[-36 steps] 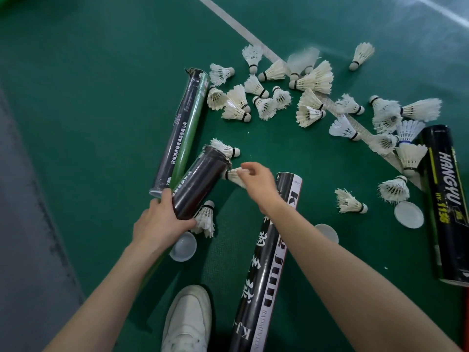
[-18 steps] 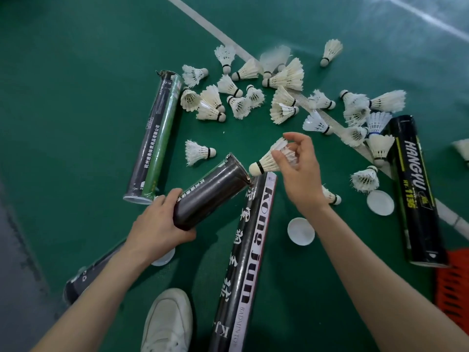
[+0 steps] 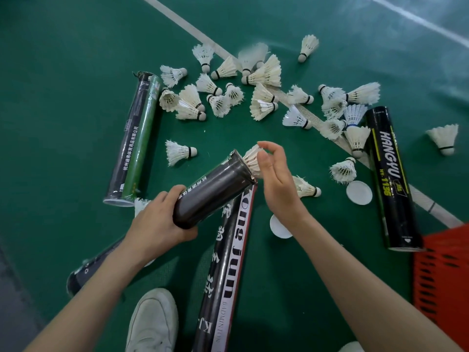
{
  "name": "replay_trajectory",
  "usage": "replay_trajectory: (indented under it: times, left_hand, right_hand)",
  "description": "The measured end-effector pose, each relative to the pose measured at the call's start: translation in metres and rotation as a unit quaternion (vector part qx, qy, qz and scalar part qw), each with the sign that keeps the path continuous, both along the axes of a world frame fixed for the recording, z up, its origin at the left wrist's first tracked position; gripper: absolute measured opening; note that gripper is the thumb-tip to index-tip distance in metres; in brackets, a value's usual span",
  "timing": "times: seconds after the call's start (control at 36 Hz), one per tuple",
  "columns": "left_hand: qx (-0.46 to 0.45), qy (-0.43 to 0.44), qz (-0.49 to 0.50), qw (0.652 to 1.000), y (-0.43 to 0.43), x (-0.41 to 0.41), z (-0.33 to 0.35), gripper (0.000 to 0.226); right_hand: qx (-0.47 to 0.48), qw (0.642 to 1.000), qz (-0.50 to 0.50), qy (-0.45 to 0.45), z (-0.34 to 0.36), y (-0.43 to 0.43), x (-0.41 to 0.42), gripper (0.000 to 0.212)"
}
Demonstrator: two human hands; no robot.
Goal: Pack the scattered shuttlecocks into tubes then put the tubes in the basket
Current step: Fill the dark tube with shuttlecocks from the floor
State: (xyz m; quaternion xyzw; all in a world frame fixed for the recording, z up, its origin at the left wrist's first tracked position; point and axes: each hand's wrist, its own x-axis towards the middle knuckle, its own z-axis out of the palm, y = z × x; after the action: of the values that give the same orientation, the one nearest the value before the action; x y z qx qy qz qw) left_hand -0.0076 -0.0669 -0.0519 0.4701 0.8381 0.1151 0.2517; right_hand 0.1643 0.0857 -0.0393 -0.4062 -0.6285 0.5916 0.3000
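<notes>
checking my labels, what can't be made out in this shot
Head view only:
1. The count inside the held tube: its dark wall and the shuttlecock in its mouth hide it.
2. Whether the right hand pinches that shuttlecock or just touches it: the thumb covers the contact.
3. The orange basket: cut off by the right edge.
4. A second tube: mostly under the left forearm, label hidden.

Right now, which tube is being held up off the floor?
The plain black tube in the left hand, a shuttlecock sticking from its mouth. The green tube, HANGYU tube and Jun tube lie flat.
</notes>
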Motion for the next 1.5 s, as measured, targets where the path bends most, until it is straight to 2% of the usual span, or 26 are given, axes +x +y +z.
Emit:
replay_trajectory:
  times: [0.08,0.17,0.22,0.31,0.42,0.53,0.64,0.75,0.83,1.03,1.19,1.31,1.42,1.5]
  left_hand:
    - [-0.003,0.017,-0.023,1.0,0.006,0.004,0.004,0.086]
    - [-0.012,0.026,-0.033,0.999,0.011,0.006,0.008,0.086]
    - [-0.017,0.03,-0.042,0.999,0.014,0.009,0.011,0.083]
    - [-0.03,0.027,-0.064,0.997,0.026,0.015,0.02,0.075]
    - [-0.024,0.027,-0.097,0.995,0.054,0.024,0.037,0.07]
    - [-0.013,0.029,-0.144,0.989,0.086,0.033,0.054,0.063]
    - [-0.057,0.031,-0.175,0.982,0.12,0.037,0.052,0.063]
    - [-0.103,0.034,-0.189,0.976,0.16,0.039,0.035,0.069]
    - [-0.117,0.023,-0.194,0.974,0.183,0.043,0.023,0.071]
    - [-0.129,0.025,-0.202,0.97,0.208,0.05,0.002,0.071]
    - [-0.125,0.038,-0.202,0.971,0.232,0.06,-0.006,0.071]
    - [-0.118,0.053,-0.208,0.97,0.252,0.065,-0.008,0.07]
    - [-0.114,0.072,-0.218,0.967,0.271,0.071,-0.011,0.067]
    - [-0.108,0.082,-0.223,0.965,0.283,0.075,-0.014,0.067]
  right_hand:
    - [-0.028,0.997,0.064,-0.011,0.007,-0.009,0.0,0.042]
    - [-0.048,0.994,0.098,-0.029,0.01,-0.01,0.004,0.07]
    - [-0.067,0.991,0.107,-0.035,0.013,-0.003,0.01,0.076]
    - [-0.051,0.991,0.098,-0.076,0.022,0.011,0.018,0.068]
    - [-0.013,0.995,-0.036,-0.097,0.033,0.034,0.032,0.044]
    - [0.011,0.989,-0.082,-0.121,0.044,0.06,0.048,0.029]
    - [-0.05,0.984,-0.152,-0.074,0.034,0.089,0.057,0.024]
    - [-0.053,0.974,-0.15,-0.164,0.006,0.128,0.07,0.014]
    - [-0.063,0.959,-0.16,-0.227,-0.01,0.147,0.082,0.024]
    - [-0.046,0.925,-0.221,-0.305,-0.041,0.173,0.104,0.034]
    - [0.015,0.902,-0.173,-0.396,-0.06,0.203,0.12,0.051]
    - [0.086,0.866,-0.115,-0.479,-0.069,0.227,0.122,0.062]
    - [0.122,0.828,-0.107,-0.536,-0.078,0.248,0.12,0.062]
    - [0.146,0.805,-0.099,-0.567,-0.085,0.256,0.124,0.048]
